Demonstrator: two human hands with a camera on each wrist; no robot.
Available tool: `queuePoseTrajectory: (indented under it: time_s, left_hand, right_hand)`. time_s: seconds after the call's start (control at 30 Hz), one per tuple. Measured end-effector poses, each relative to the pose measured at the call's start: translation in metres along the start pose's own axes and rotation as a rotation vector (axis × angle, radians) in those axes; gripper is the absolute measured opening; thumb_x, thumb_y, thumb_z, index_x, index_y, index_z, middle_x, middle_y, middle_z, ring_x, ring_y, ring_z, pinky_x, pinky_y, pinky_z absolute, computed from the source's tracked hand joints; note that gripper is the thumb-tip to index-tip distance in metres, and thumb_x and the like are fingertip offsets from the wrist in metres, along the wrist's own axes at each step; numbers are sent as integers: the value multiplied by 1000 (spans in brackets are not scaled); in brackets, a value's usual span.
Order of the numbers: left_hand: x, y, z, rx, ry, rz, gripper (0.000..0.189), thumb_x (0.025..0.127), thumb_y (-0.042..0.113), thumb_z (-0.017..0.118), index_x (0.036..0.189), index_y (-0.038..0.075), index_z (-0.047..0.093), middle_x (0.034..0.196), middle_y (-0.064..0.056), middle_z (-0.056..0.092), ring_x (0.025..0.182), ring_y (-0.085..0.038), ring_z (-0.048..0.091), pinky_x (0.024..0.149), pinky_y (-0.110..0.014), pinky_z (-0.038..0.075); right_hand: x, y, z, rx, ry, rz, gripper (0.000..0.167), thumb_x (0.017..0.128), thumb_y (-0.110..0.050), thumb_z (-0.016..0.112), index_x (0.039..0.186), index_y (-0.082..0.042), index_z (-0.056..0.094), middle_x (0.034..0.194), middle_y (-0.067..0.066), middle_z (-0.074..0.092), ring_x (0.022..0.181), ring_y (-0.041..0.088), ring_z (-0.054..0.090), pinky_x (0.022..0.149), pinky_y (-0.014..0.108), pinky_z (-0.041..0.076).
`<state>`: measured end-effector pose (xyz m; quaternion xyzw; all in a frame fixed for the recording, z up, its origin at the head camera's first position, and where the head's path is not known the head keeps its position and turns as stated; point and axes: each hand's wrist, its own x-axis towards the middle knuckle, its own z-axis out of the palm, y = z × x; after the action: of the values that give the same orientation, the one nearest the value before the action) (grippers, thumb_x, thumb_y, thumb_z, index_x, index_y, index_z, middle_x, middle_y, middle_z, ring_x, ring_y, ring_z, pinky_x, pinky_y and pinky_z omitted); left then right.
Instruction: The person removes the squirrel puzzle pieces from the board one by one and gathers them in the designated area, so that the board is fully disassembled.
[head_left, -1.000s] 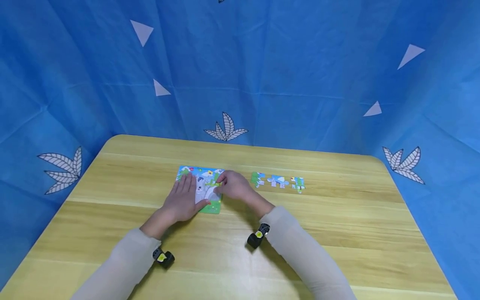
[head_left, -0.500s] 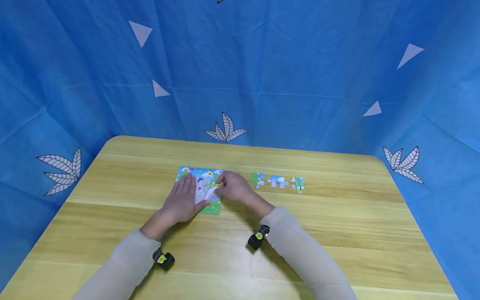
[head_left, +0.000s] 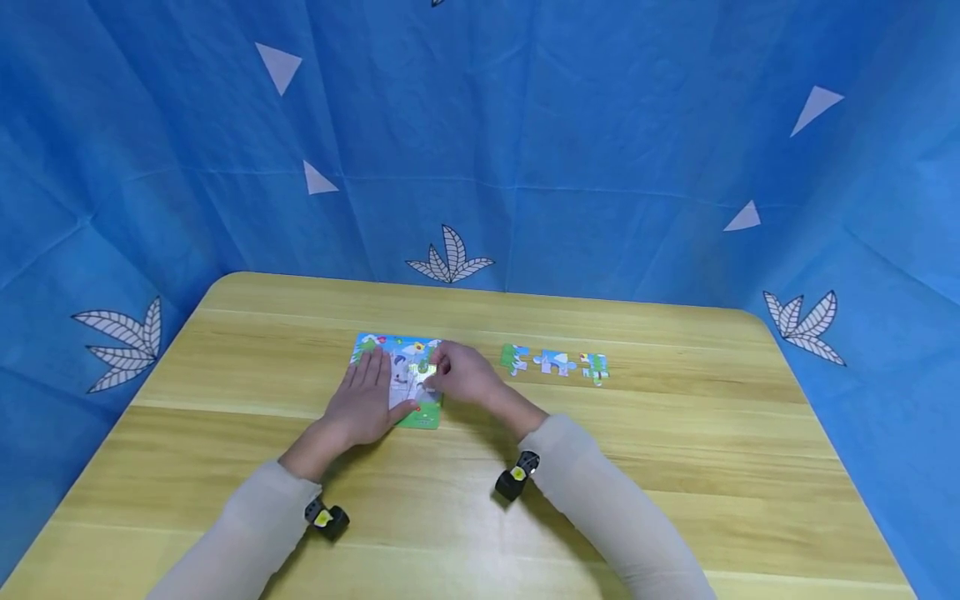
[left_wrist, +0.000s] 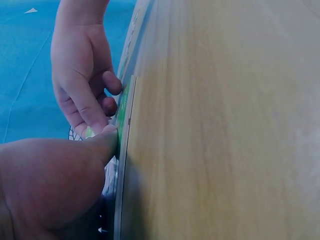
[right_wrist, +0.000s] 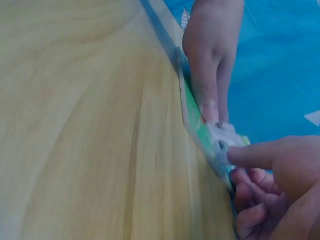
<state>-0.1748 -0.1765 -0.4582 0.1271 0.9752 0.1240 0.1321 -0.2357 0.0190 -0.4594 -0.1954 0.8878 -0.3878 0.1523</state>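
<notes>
A jigsaw puzzle in its tray (head_left: 420, 415), with a green lower border and a pale animal picture, lies on the table at left of centre. My left hand (head_left: 362, 404) rests flat on its left part, fingers straight and thumb out along the lower border. At the tray's right side my right hand (head_left: 467, 373) pinches a puzzle piece (right_wrist: 227, 142) between thumb and fingers. In the right wrist view this piece stands tilted over the tray, pale with some green at its edge. Part of the picture is hidden beneath the left hand.
Three loose puzzle pieces lie in a row right of the tray: a green one (head_left: 513, 358), a blue and white one (head_left: 555, 362) and another green one (head_left: 596, 367). The wooden table (head_left: 675, 467) ends at a blue curtain (head_left: 600, 125).
My right hand has shifted slightly left and tipped the pinched piece, which now catches the light. My left hand has stayed in place on the puzzle.
</notes>
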Motion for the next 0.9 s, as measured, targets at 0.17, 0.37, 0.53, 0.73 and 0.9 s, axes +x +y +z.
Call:
queuePoseTrajectory:
  time_s: [0.17,0.37,0.53,0.73,0.9]
  left_hand:
    - [2,-2,4,2,6,1,91,106,49,48,155,-16,9,164,-34,3,153,-47,2,124,-58,6]
    - [3,-3,5,0,8,2,91,105,49,49,155,-16,10,164,-33,3,153,-47,2,123,-59,6]
    - [3,-3,6,-8,14,2,91,105,48,49,155,-17,10,164,-34,4,153,-48,2,123,-59,6]
    - [3,-2,5,-1,10,-4,90,106,48,48,155,-17,10,164,-34,4,153,-48,2,123,-59,5]
    - [4,-3,5,-9,4,-4,91,105,49,49,155,-17,10,164,-34,3,153,-47,1,123,-58,4]
  right_hand:
    - [2,10,-1,140,15,3,9,95,-10,72,100,-6,66,76,0,59,65,10,51,60,22,44]
    - [1,11,-4,187,-4,13,4,97,-11,69,98,-8,68,77,2,62,65,12,54,60,23,46]
    - [1,10,-4,224,2,40,5,97,-12,69,96,-7,68,80,3,65,65,14,56,61,24,47]
    - [1,7,-4,259,13,106,4,96,-10,70,96,-7,69,78,3,63,64,14,56,59,24,47]
    - [2,6,-3,293,25,142,4,95,-10,71,96,-6,70,78,2,62,64,14,55,57,22,46]
